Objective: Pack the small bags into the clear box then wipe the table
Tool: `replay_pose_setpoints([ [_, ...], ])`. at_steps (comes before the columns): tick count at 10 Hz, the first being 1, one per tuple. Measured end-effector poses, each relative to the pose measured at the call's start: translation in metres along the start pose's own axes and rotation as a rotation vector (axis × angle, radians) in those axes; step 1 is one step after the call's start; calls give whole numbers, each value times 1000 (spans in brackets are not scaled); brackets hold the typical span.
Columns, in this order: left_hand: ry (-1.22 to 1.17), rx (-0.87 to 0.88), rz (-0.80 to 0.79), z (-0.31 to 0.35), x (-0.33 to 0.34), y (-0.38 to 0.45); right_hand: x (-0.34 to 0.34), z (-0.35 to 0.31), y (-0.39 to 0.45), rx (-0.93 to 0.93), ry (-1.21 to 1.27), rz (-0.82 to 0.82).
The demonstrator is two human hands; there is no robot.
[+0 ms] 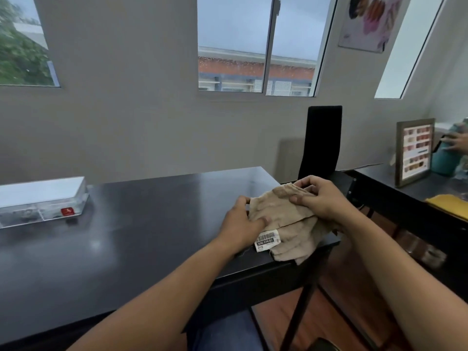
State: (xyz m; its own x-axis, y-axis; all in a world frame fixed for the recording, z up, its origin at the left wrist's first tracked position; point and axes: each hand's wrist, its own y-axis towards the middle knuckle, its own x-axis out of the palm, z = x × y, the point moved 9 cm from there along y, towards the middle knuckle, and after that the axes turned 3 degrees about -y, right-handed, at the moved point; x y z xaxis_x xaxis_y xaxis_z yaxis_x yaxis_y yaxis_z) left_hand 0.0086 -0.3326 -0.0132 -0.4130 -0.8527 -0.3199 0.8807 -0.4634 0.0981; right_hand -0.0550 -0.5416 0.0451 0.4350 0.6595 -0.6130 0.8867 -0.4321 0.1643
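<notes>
Both hands, left [239,221] and right [320,200], grasp a beige cloth [291,231] at centre right, over the table [141,224]; clear box [41,201] at left.

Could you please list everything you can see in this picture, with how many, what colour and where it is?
table: one, black, in front of the person.
clear box: one, see-through, lid on, far left of the table.
red label: one, on the box's front wall.
cloth: one, beige, at the table's right end, hanging partly over the edge.
tag: one, white with a barcode, on the cloth.
chair: one, black, behind the table.
side table: one, black, at right.
picture frame: one, brown, on the side table.
yellow cloth: one, on the side table.
poster: one, on the wall.
left hand: on the cloth.
right hand: holds the cloth.
</notes>
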Motion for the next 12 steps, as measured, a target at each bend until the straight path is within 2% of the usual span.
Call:
replay_pose_setpoints([
  [1,96,24,18,5,13,9,-1,21,9,36,-158,83],
  [2,291,147,31,15,20,12,9,27,3,-50,-374,163],
  [3,621,328,65,30,25,2,37,26,-11,-194,-429,89],
  [4,832,404,29,27,37,-9,62,37,-14,-233,-537,-70],
  [6,918,344,-33,13,47,-14,68,41,-6,-197,-590,-146],
  [9,763,371,-88,9,26,-14,68,27,-3,-133,-631,-153],
  [10,727,354,-60,1,1,-13,77,3,0,-150,-679,-97],
  [11,732,342,-1,-8,-35,-18,99,-30,-7,-249,-633,-39],
  [12,741,310,66,-23,-75,-26,137,-60,-14,-344,-574,-63],
])
